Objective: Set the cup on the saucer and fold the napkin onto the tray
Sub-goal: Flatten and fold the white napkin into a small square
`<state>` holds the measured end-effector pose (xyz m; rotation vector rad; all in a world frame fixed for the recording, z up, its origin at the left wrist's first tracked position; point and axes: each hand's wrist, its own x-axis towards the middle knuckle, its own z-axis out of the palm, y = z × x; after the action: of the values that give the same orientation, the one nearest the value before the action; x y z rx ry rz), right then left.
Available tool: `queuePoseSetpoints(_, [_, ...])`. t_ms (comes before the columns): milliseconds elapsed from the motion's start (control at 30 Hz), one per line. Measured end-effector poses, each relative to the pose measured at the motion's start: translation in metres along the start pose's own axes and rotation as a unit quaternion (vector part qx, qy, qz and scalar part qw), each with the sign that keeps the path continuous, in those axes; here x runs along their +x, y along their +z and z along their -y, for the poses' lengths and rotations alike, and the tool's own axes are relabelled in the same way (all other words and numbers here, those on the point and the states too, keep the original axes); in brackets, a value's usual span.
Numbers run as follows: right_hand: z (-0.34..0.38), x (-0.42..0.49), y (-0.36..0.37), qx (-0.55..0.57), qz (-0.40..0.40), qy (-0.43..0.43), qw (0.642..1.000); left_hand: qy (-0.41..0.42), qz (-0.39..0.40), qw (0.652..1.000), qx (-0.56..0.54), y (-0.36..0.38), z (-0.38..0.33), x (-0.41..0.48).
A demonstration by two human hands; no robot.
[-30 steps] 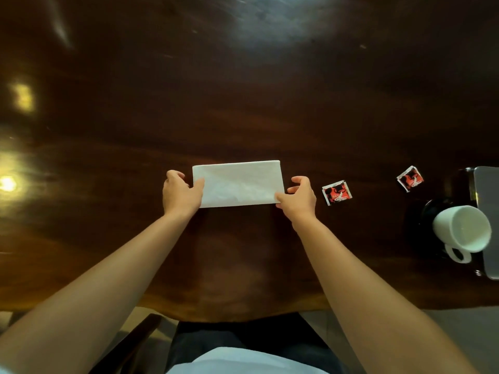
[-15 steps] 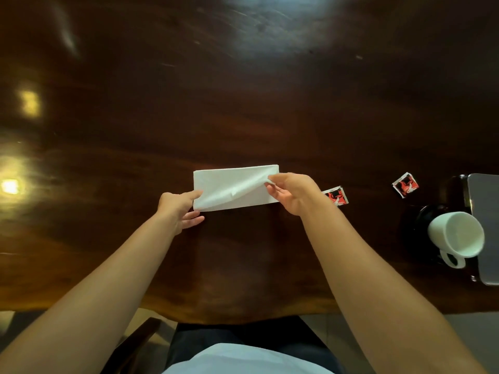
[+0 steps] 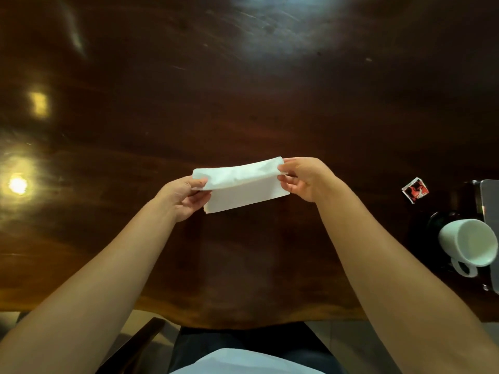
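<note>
A white paper napkin (image 3: 240, 186), folded into a long strip, hangs in the air above the dark wooden table (image 3: 243, 90). My left hand (image 3: 183, 197) pinches its left end and my right hand (image 3: 305, 178) pinches its right end. The upper layer bends over toward me. At the far right a white cup (image 3: 469, 242) stands on a dark saucer (image 3: 432, 225), its handle pointing toward me. A grey tray (image 3: 490, 201) shows partly at the right edge, behind the cup.
A small red and black sachet (image 3: 415, 190) lies on the table left of the tray. My right forearm hides the spot beside it. The table's front edge runs just above my lap, with a chair arm (image 3: 140, 344) at lower left.
The napkin lay flat on the table a second ago. My right hand lifted its right end, then both hands raised it off the table. The second sachet is now hidden behind my right arm.
</note>
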<state>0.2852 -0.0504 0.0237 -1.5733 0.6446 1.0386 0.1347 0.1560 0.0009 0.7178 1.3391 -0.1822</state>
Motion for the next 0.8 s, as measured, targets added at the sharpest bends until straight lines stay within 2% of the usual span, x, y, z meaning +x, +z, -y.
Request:
queuePoseSetpoints(133, [-0.035,0.028,-0.002,-0.141,-0.105,-0.021,0.984,0.045,-0.017,0.996,0.071,-0.001,0.028,0.022])
queuePoseSetpoints(267, [-0.058,0.044,-0.001,-0.176,-0.180,-0.095,0.963,0.122,-0.053,0.980,0.148,-0.003,0.041,0.033])
queuePoseSetpoints(400, [-0.056,0.042,-0.001,-0.250,-0.215,-0.175,0.928,0.184,-0.083,0.945,0.257,-0.003,0.043,0.037])
queuePoseSetpoints(467, [-0.056,0.042,-0.002,-0.262,-0.214,-0.184,0.923,0.208,-0.105,0.911,0.339,-0.001,0.042,0.034])
queuePoseSetpoints(533, [-0.057,0.044,-0.002,-0.273,-0.211,-0.184,0.920,0.242,-0.135,0.865,0.418,0.000,0.044,0.031])
queuePoseSetpoints(633, [-0.056,0.049,-0.001,-0.291,-0.210,-0.205,0.911,0.318,-0.167,0.800,0.480,-0.002,0.048,0.026])
queuePoseSetpoints(667, [-0.055,0.049,0.000,-0.299,-0.208,-0.215,0.906,0.366,-0.173,0.754,0.518,-0.004,0.050,0.027])
queuePoseSetpoints(733, [-0.057,0.051,0.003,-0.334,-0.208,-0.246,0.886,0.465,-0.165,0.622,0.608,-0.006,0.057,0.032])
queuePoseSetpoints(767, [-0.060,0.052,0.004,-0.381,-0.219,-0.264,0.858,0.501,-0.147,0.564,0.640,-0.005,0.060,0.036])
queuePoseSetpoints(800, [-0.064,0.053,0.007,-0.441,-0.237,-0.285,0.818,0.518,-0.121,0.521,0.667,-0.004,0.064,0.041])
